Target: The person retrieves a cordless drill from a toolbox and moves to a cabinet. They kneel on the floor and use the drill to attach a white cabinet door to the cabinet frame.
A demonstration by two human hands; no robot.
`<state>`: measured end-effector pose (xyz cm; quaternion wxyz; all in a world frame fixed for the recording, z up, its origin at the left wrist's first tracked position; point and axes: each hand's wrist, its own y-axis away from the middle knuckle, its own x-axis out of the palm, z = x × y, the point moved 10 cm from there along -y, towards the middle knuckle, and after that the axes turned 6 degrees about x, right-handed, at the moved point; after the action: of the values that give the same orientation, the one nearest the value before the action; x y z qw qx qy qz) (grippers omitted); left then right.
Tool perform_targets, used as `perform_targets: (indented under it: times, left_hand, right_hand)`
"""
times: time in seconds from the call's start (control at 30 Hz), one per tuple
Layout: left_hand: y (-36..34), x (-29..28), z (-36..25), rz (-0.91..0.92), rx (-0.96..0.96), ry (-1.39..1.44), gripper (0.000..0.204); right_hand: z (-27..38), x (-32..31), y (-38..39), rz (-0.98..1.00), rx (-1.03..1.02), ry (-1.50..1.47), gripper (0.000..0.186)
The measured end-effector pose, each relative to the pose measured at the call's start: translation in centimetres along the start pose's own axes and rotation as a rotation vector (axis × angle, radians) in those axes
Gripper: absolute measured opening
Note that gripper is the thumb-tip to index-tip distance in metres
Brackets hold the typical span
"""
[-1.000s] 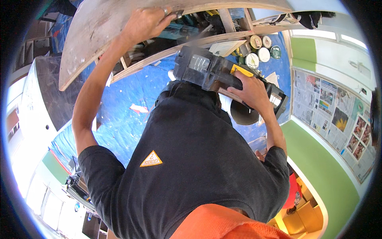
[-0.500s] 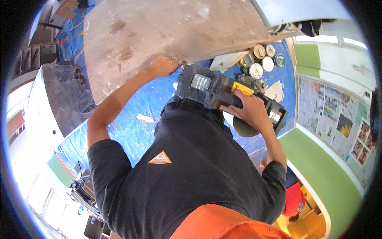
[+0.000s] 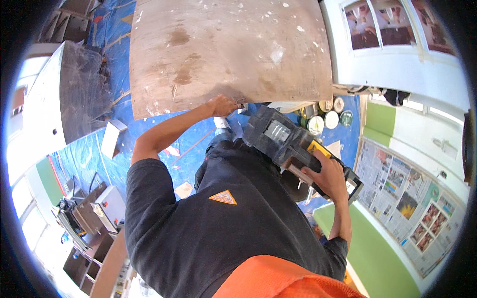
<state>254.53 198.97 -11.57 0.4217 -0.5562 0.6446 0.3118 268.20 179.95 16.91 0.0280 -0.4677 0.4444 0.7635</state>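
Toolbox hangs in our right hand, whose fingers curl around it beside its yellow strip, so it looks already lifted but not yet set down. Beyond our left hand spreads the wooden board, its near edge at those bent fingers, though we cannot tell whether they grip it; paint cans stand past the right fingers.

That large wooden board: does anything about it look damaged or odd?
Yes, the surface of the wooden board is blotchy: dark brown stains left of its middle, plus scattered white marks, stand out against the paler wood. What made them, I can't tell.
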Motion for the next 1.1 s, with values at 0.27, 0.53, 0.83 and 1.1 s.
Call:
perform_targets:
  times: [0.27,0.53,0.83,1.1]
  left_hand:
    - [1.3,2.0,1.4,-0.053,-0.180,-0.006,0.028]
    - [4.6,1.4,2.4,-0.062,-0.590,0.083,0.024]
    - [14.4,0.0,-2.5,-0.567,-1.154,0.282,0.025]
    - [18.8,2.6,-6.3,-0.706,-1.449,0.260,0.028]
  right_hand:
    - [0.7,-5.6,-1.8,-0.050,-0.021,0.042,0.048]
    - [7.5,-13.6,-6.2,-0.179,-0.376,0.137,0.057]
    - [16.8,-16.9,-18.2,-0.238,-0.586,0.288,0.065]
    - [23.0,-17.4,-21.2,-0.331,-0.772,0.245,0.063]
